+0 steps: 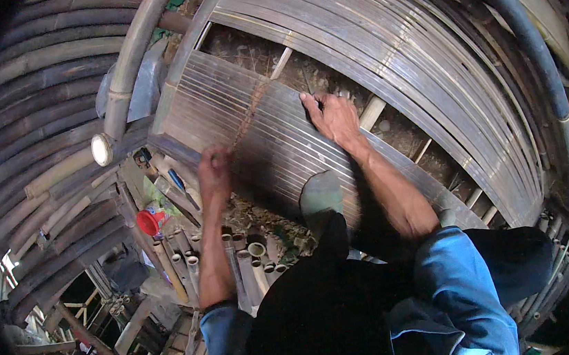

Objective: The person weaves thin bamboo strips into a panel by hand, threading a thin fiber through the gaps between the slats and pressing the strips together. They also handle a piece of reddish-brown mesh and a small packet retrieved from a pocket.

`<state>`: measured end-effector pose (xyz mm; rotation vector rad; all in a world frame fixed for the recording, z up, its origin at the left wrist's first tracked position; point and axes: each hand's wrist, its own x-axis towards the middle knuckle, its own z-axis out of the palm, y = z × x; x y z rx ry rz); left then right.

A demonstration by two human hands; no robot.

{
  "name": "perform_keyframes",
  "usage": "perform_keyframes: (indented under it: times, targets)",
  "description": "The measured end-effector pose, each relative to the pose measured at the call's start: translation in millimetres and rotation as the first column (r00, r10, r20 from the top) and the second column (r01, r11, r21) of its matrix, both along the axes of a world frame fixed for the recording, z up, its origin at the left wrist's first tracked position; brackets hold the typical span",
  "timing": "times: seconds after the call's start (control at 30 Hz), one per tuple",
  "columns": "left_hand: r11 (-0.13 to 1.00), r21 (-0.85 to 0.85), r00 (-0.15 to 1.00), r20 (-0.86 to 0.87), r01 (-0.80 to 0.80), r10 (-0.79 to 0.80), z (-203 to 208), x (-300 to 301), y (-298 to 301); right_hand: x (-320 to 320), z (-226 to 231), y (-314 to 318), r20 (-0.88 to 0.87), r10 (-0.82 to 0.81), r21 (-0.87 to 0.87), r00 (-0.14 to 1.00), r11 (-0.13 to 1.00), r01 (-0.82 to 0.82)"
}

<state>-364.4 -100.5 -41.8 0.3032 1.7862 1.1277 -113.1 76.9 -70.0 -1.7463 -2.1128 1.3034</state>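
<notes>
A slatted panel (221, 101) of narrow bamboo-like strips lies in front of me, pale gaps running between the strips. A brown fibrous binding line (251, 116) crosses it. At its far edge, my right hand (337, 118) is closed, fingers curled over the edge above the gap. My left hand (216, 174) is above the panel's near left edge, close to the end of the binding; motion smears its fingers, so whether it holds anything cannot be made out. My foot (321, 194) in a greyish covering rests on the strips.
Another slatted panel (382, 49) curves beyond the gap, with crosspieces (372, 113) between. Bamboo poles (65, 69) line the left. Cut bamboo tubes (247, 271) stand below my left forearm, near a red cup-like object (149, 223) and a blue-handled tool (176, 180).
</notes>
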Motion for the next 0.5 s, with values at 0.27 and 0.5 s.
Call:
perform_keyframes:
  times: [0.27,0.5]
  targets:
    - [0.959,-0.257,0.935,-0.354,-0.116,0.018,45,-110,-160,-5,1,-2,0.066,0.036,0.029,0.997,0.999,-0.038]
    - [0.847,-0.522,0.096,-0.843,0.099,-0.53,28,-65,-90,-4,-6,8,-0.078,-0.036,-0.028,0.996,0.999,0.034]
